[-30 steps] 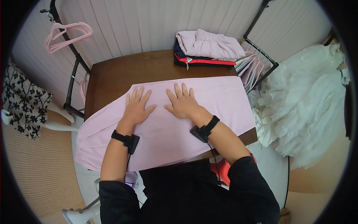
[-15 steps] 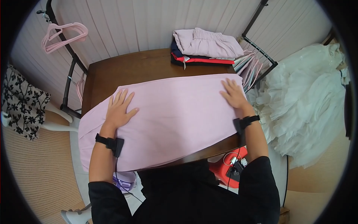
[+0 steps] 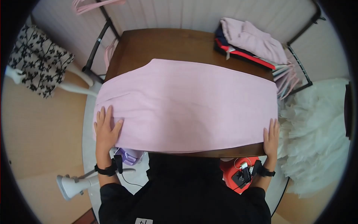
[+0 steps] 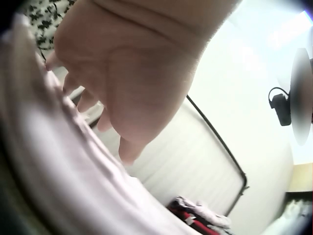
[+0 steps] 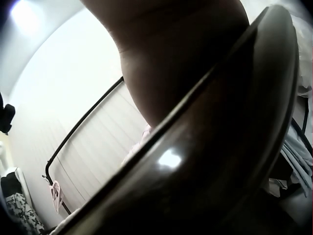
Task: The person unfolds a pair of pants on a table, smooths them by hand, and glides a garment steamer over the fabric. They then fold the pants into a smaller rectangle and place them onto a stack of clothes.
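A pink garment [image 3: 194, 108] lies spread across the brown table [image 3: 167, 43], with small wrinkles toward its left part. My left hand [image 3: 106, 132] rests on its near left end, fingers extended and thumb apart; the left wrist view shows this hand [image 4: 127, 78] above the pink cloth [image 4: 73, 166]. At the table's near right corner, my right hand [image 3: 272, 139] touches the garment's right edge with straight fingers. In the right wrist view the dark table edge [image 5: 205, 137] hides the fingers of the right hand [image 5: 181, 58].
Folded clothes [image 3: 253, 43] are stacked at the back right of the table. Pink hangers [image 3: 95, 5] hang on a black rack at the left. A white ruffled dress [image 3: 313, 138] stands at the right, a patterned skirt [image 3: 41, 61] at the left. A red object [image 3: 238, 173] sits below the table.
Both hands have moved apart from the garment's middle to its two ends and nearer the body. The cloth's right part has fewer things over it, and the head view has shifted.
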Action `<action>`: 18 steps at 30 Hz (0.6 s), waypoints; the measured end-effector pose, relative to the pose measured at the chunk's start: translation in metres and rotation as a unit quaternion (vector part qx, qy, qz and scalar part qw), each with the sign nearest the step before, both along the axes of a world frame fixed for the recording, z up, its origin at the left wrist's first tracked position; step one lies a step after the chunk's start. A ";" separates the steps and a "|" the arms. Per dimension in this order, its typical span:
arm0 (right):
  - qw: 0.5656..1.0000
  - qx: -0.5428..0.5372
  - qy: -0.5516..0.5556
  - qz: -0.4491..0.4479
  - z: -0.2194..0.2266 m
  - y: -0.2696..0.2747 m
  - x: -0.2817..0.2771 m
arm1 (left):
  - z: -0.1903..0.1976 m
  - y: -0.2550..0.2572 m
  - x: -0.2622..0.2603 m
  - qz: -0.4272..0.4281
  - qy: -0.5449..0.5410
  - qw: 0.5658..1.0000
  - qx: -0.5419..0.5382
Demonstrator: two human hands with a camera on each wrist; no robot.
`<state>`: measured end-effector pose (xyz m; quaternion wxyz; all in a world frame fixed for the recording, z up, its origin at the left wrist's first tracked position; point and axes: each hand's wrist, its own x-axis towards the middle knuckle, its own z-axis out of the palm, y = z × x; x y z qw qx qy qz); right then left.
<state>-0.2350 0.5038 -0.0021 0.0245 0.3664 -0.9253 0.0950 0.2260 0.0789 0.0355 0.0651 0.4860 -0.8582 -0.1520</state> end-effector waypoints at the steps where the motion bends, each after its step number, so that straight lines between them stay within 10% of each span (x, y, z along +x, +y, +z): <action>1: 1.000 -0.001 0.011 -0.016 -0.002 0.003 0.003 | -0.019 0.003 0.015 0.012 -0.013 0.998 -0.062; 10: 0.998 0.002 -0.043 -0.035 0.011 -0.003 0.007 | -0.031 0.005 0.032 0.018 0.084 0.979 -0.182; 13: 0.995 0.030 -0.057 -0.071 0.027 -0.016 0.022 | -0.044 0.031 0.043 0.123 0.285 0.930 -0.197; 18: 0.994 -0.096 -0.059 0.011 0.042 -0.055 0.040 | -0.077 0.126 0.100 0.334 0.250 0.879 -0.230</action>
